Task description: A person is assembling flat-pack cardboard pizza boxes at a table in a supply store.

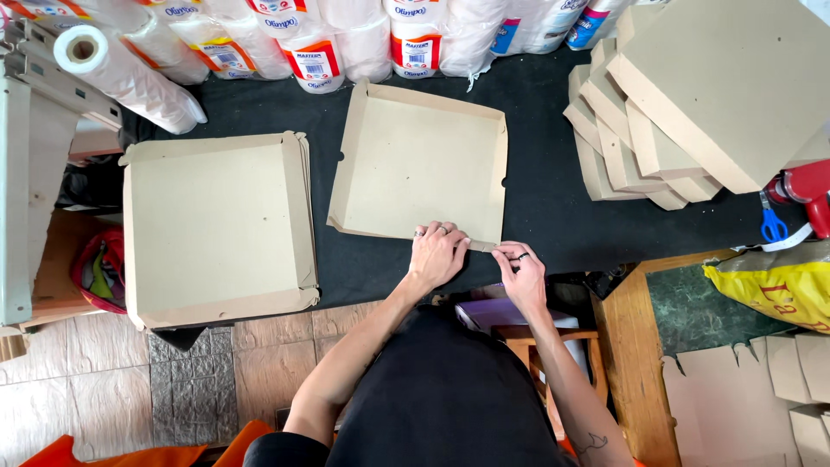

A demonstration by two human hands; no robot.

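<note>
A shallow square cardboard box tray (419, 160) lies on the black tabletop (536, 173) in front of me, its side walls folded up. My left hand (437, 252) presses down on the tray's near wall, fingers curled over the folded edge. My right hand (520, 268) pinches the near right corner flap of the same wall. Both hands wear rings.
A stack of flat cardboard blanks (216, 229) lies at the left. Folded boxes (683, 104) are piled at the right. Wrapped paper rolls (311, 39) line the back. Blue scissors (772, 223) and a red tape dispenser (808, 190) sit at the right edge. A yellow bag (774, 281) lies below them.
</note>
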